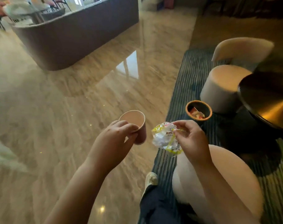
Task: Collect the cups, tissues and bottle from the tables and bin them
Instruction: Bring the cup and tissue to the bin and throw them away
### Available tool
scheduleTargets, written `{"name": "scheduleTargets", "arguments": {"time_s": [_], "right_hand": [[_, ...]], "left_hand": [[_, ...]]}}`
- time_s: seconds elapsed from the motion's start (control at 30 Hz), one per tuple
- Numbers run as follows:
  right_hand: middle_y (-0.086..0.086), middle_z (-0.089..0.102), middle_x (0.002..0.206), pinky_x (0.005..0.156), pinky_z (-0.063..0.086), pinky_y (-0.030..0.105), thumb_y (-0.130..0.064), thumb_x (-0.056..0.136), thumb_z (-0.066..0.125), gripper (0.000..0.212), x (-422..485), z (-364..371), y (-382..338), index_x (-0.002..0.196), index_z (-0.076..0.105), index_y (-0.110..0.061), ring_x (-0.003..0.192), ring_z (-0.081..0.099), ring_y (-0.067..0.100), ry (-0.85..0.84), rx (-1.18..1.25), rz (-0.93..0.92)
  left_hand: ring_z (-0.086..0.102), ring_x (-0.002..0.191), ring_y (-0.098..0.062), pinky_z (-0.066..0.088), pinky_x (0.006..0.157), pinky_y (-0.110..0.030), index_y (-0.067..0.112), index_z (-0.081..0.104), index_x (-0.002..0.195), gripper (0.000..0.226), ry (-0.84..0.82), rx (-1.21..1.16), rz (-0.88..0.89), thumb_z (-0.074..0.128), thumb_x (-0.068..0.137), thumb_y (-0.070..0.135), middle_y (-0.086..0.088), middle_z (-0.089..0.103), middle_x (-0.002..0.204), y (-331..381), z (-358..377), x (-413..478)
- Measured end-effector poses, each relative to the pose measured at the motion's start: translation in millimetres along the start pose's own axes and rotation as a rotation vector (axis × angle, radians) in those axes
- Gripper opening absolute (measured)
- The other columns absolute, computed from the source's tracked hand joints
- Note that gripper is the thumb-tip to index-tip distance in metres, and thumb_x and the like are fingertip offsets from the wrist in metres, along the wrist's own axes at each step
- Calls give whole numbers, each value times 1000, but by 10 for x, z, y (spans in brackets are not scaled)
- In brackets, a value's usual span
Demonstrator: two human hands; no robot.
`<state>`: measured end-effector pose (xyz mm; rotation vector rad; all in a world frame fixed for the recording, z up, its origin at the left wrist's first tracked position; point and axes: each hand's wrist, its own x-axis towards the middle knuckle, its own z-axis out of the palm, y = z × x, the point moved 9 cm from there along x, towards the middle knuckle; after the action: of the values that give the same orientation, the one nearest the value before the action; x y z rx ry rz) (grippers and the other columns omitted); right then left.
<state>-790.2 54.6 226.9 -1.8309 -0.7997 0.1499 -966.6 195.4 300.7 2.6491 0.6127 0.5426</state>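
Left grip [119, 133] curls round the cup [134, 118], right grip [191, 138] pinches a crumpled wrapper [165, 139], both just near of the small bin [187, 110]; tossed early, that light wrapper could flutter wide of its narrow mouth

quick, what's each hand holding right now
left hand: grips the paper cup at its rim
right hand: pinches the crumpled wrapper

Polished beige marble floor [64, 102] shows a bright window reflection. Curved dark counter [76, 34] at upper left. Striped rug [190, 75] at right carries cream chair [241, 47], round stool [221, 88], dark round desk [266, 97].
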Motion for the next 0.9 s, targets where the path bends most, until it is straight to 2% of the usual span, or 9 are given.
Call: {"name": "scheduleTargets", "arguments": {"time_s": [0.07, 0.17, 0.33, 0.5, 0.7, 0.77, 0.83, 0.9], "right_hand": [[-6, 63, 94, 79, 41, 5, -3, 79, 70, 29, 487, 46, 276, 95, 64, -26, 90, 57, -5, 52, -20, 47], [-8, 60, 96, 80, 41, 6, -5, 80, 70, 25, 1204, 41, 604, 97, 65, -23, 90, 56, -5, 99, -60, 106], [-4, 58, 100, 87, 44, 22, -3, 80, 68, 23, 2272, -97, 927, 97, 65, -19, 93, 57, 9, 199, -134, 162], [7, 61, 107, 93, 45, 34, 5, 81, 64, 27, 3052, -134, 1302, 106, 67, -5, 101, 58, 21, 162, -344, 218], [5, 62, 103, 86, 46, 31, 2, 84, 62, 25, 3784, -329, 1986, 106, 68, -8, 97, 59, 20, 254, -481, 369], [3, 62, 104, 84, 47, 29, 1, 84, 62, 26, 3936, -399, 2229, 107, 67, -10, 98, 60, 18, 280, -517, 461], [2, 62, 105, 80, 46, 26, -3, 85, 63, 24, 4080, -432, 2484, 107, 67, -11, 97, 60, 18, 289, -546, 544], [0, 63, 106, 77, 46, 25, -8, 87, 62, 22, 4223, -514, 2729, 108, 66, -13, 95, 61, 18, 315, -575, 624]], "left_hand": [[56, 89, -13, 48, 71, -30, 23, 67, 95, 14, -36, -7, 48, 66, 83, 17, 13, 63, 88, -97, 160, 579], [56, 91, -15, 48, 73, -33, 20, 67, 95, 12, -127, -17, 102, 65, 83, 17, 10, 64, 91, -230, 430, 1449], [56, 87, -18, 47, 72, -31, 18, 66, 89, 8, -203, -9, 228, 66, 82, 14, 8, 63, 89, -476, 791, 2773], [53, 88, -10, 41, 72, -23, 20, 62, 83, 6, -297, -84, 276, 65, 82, 15, 15, 57, 90, -719, 1430, 3811], [47, 104, -9, 37, 88, -22, 22, 66, 92, 11, -483, -180, 435, 64, 82, 18, 15, 51, 102, -782, 2514, 5127], [39, 109, -2, 34, 92, -21, 24, 66, 96, 14, -540, -187, 503, 64, 82, 23, 14, 51, 111, -738, 2837, 5489], [28, 109, 7, 31, 92, -18, 30, 66, 99, 16, -598, -177, 577, 63, 83, 29, 16, 48, 119, -675, 3164, 5822], [29, 111, 4, 31, 90, -17, 30, 66, 102, 18, -654, -163, 643, 62, 84, 31, 14, 47, 123, -577, 3492, 6109]]}}
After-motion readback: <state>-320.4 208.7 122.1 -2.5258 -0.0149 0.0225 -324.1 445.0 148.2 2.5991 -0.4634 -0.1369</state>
